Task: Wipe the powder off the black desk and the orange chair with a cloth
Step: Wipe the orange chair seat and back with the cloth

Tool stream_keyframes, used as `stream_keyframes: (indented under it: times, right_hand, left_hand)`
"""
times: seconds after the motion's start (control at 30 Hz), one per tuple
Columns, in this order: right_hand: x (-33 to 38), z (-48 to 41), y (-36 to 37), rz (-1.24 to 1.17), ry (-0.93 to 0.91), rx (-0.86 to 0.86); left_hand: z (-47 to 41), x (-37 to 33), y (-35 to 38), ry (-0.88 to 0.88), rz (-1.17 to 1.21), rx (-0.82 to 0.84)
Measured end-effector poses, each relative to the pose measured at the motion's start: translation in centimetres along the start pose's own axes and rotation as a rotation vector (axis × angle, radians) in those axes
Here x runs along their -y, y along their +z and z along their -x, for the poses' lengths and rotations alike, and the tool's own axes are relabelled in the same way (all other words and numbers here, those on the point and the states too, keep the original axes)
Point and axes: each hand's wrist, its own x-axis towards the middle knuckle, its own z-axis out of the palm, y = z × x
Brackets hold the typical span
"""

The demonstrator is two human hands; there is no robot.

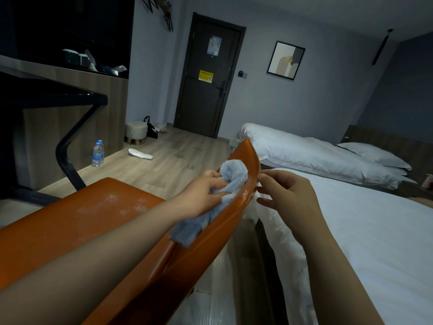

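The orange chair (70,221) fills the lower left, its seat dusted with white powder (121,205). Its backrest edge rises toward the centre. My left hand (206,191) grips a fluffy light-blue cloth (225,184) and presses it against the inner face of the backrest, where some powder shows. My right hand (288,195) hovers just right of the backrest edge, fingers loosely curled, thumb touching the rim, holding nothing. The black desk (46,95) stands at the left, behind the chair.
Two water bottles (98,153) stand on the wood floor by the desk leg. A white slipper (140,154), a small stool (136,132) and a black bag (151,129) lie further back. Two white beds (351,219) fill the right side.
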Motion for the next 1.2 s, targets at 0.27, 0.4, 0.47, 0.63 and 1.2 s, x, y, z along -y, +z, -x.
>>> stream_keyframes:
  times: [0.27,0.4,0.47,0.63,1.2]
  right_hand:
    - [-0.1,1.3,0.8,-0.048,-0.017,-0.039]
    - [-0.2,1.6,1.3,-0.064,-0.020,-0.060]
    - [-0.2,1.7,1.4,-0.065,-0.020,-0.068]
    - [-0.2,1.7,1.6,-0.079,-0.017,-0.083]
    - [1.0,3.6,1.4,-0.070,-0.019,-0.044]
  left_hand:
    - [5.5,6.8,1.7,-0.174,0.008,0.131]
    - [7.8,8.7,2.3,-0.269,0.015,0.152]
    - [8.7,9.4,2.4,-0.312,0.007,0.167]
    - [11.4,11.6,2.8,-0.402,-0.015,0.193]
    - [8.4,-1.7,-4.4,-0.051,0.210,-0.304]
